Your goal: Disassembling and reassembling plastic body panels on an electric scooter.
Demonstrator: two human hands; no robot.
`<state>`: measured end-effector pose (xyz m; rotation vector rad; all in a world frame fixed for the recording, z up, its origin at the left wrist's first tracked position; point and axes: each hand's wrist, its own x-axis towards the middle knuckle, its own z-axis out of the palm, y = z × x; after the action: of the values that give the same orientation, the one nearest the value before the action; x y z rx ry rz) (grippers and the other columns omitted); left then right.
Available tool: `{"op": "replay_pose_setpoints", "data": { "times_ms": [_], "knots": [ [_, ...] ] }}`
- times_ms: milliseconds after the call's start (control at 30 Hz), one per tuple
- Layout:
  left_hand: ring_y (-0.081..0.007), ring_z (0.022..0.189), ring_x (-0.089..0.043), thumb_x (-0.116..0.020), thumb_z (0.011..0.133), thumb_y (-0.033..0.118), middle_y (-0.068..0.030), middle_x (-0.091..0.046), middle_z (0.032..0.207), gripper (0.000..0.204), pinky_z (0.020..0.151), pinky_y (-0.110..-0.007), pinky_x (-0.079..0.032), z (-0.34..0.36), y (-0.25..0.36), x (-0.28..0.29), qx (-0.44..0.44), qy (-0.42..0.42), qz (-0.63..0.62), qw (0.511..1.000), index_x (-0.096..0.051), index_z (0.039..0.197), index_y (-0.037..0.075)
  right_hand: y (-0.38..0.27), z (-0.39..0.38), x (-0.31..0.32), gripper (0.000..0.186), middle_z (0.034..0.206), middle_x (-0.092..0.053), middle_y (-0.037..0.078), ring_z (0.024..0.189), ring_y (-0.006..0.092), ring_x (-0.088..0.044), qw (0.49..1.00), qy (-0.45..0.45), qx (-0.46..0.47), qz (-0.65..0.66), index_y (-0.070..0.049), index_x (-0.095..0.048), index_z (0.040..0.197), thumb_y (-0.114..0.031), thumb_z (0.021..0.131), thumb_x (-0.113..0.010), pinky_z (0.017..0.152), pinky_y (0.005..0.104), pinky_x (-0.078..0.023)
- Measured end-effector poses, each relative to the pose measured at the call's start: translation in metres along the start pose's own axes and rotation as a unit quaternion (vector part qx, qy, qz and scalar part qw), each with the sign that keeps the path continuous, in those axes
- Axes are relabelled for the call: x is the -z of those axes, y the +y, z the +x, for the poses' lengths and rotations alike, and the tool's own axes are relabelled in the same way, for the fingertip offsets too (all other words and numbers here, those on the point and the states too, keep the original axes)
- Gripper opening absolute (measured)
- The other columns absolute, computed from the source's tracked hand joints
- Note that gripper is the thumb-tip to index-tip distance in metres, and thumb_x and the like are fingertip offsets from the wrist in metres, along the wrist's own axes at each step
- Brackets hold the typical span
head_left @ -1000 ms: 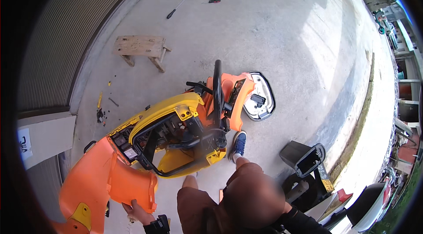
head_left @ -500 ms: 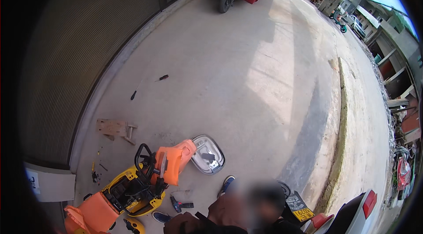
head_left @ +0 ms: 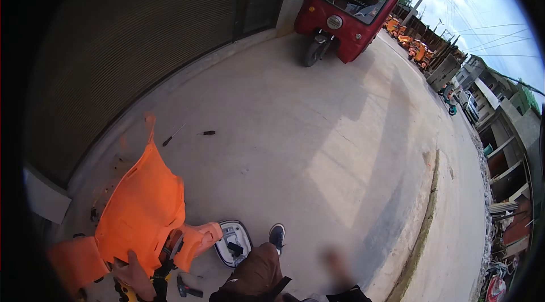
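Observation:
My left hand (head_left: 134,278) grips the lower edge of a large orange plastic body panel (head_left: 142,205), its thumb lying on the panel's face. The panel stands tilted over a yellow-and-black vehicle frame (head_left: 162,289) and hides most of it. On either side of the panel are other orange body parts, one (head_left: 76,263) at the lower left and one (head_left: 197,242) to its right. At the bottom, my right hand (head_left: 336,265) is a smeared patch above a black sleeve; its fingers cannot be made out. A cordless drill (head_left: 188,289) lies beside the frame.
A white-rimmed shell (head_left: 241,228) with a black piece in it lies by my shoe (head_left: 277,235). Two screwdrivers (head_left: 167,141) (head_left: 208,132) are on the concrete farther off. A red three-wheeler (head_left: 346,29) stands ahead, a ribbed shutter (head_left: 153,35) at left, a low kerb (head_left: 418,234) at right.
The large orange panel has come into view over the yellow frame, held by my left hand. My view has tilted up, showing more of the three-wheeler and sky.

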<state>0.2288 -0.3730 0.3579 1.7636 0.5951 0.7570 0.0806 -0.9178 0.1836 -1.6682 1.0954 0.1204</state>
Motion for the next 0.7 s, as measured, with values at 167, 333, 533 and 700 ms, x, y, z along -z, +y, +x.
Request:
{"op": "replay_pose_setpoints", "data": {
  "times_ms": [167,333,533,700],
  "knots": [
    [-0.0078,0.08,-0.056,-0.053,0.069,-0.007,-0.0029,-0.064,0.092,0.033,0.071,-0.022,-0.044,0.006,-0.03,-0.117,0.148,-0.159,-0.131,0.967,-0.06,0.101,-0.007,-0.123,0.06,-0.047,0.03,0.086,-0.07,0.016,0.061,0.0192,-0.066,0.99,-0.122,0.063,0.004,0.005,-0.061,0.117,-0.015,0.096,-0.051,0.052,0.0285,-0.053],
    [-0.0113,0.084,-0.062,-0.054,0.068,-0.009,-0.0073,-0.067,0.097,0.048,0.075,-0.024,-0.048,0.005,-0.048,-0.181,0.144,-0.182,-0.068,0.97,-0.06,0.115,-0.006,-0.178,0.156,-0.032,0.032,0.086,-0.069,0.017,0.06,0.0222,-0.066,0.984,-0.148,-0.031,-0.093,0.005,-0.061,0.117,-0.014,0.093,-0.053,0.051,0.0301,-0.054],
    [-0.0318,0.105,-0.057,-0.063,0.063,-0.003,-0.0109,-0.061,0.115,0.064,0.093,-0.041,-0.047,-0.01,-0.01,-0.213,-0.081,-0.25,0.153,0.953,-0.059,0.125,0.009,-0.289,0.269,-0.09,0.04,0.098,-0.068,0.022,0.072,0.0286,-0.066,0.976,-0.155,-0.079,-0.134,0.001,-0.057,0.119,-0.026,0.091,-0.052,0.063,0.0392,-0.057],
    [-0.0262,0.111,-0.053,-0.064,0.067,0.002,-0.0049,-0.057,0.123,0.066,0.097,-0.041,-0.043,-0.003,-0.001,-0.244,-0.109,-0.23,0.228,0.94,-0.055,0.132,0.008,-0.424,0.246,-0.294,0.09,0.143,-0.035,0.029,0.12,0.0417,-0.052,0.868,-0.439,-0.192,-0.128,-0.001,-0.013,0.15,-0.057,0.09,-0.052,0.099,0.0545,-0.045]
  ]
}}
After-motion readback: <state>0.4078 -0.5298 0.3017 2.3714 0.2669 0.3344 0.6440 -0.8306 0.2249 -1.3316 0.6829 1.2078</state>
